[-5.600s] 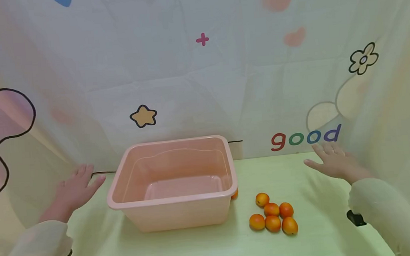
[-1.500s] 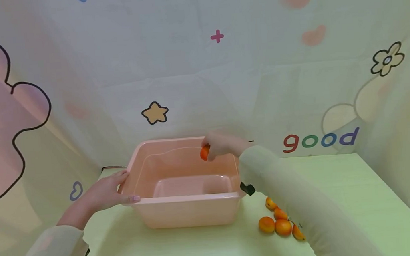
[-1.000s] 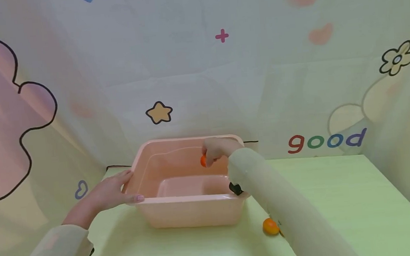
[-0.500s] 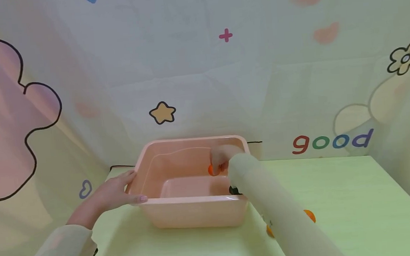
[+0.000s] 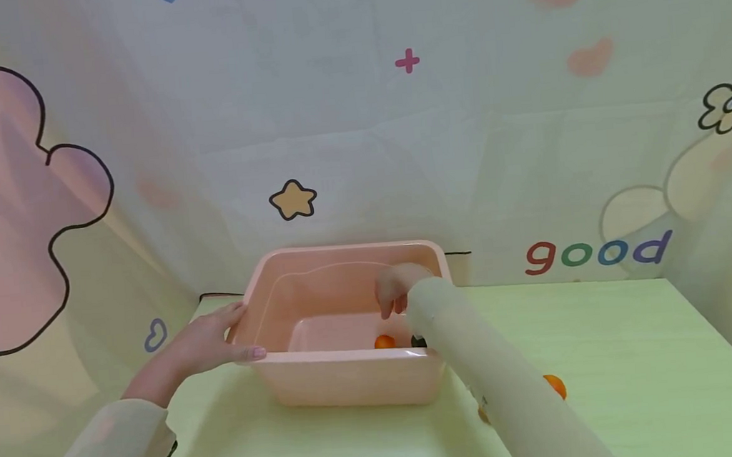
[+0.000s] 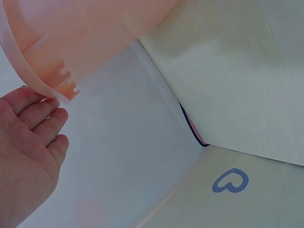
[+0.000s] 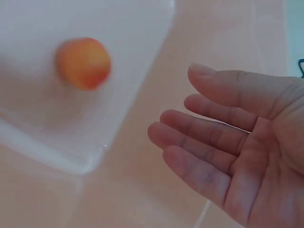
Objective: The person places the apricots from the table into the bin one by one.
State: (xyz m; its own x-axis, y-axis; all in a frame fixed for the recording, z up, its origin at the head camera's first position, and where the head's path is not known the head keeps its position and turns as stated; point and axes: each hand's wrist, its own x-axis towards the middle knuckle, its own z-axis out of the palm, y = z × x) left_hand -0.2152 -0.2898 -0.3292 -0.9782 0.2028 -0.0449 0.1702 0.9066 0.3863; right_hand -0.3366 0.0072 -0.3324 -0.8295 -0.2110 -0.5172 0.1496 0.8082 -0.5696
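Observation:
A pink plastic basin (image 5: 346, 381) stands on the table. My left hand (image 5: 204, 345) holds its left front corner, thumb on the front rim; in the left wrist view the fingertips (image 6: 50, 107) meet the rim from outside. Inside the basin, a small round orange-red fruit (image 5: 384, 342) lies on the floor. Above it hangs my right hand (image 5: 399, 288), which the right wrist view shows with loosely bent fingers and nothing in them, apart from the fruit (image 7: 84, 64).
Right of the basin, more orange fruit (image 5: 555, 386) lies on the pale green table (image 5: 607, 338), partly hidden behind my right sleeve (image 5: 480, 363). A printed white cloth (image 5: 347, 151) hangs close behind the basin.
My right hand carried a fruit down into the basin and let it go; the fruit dropped to the basin floor. My left hand, earlier apart from the basin, has kept its hold on the rim lately.

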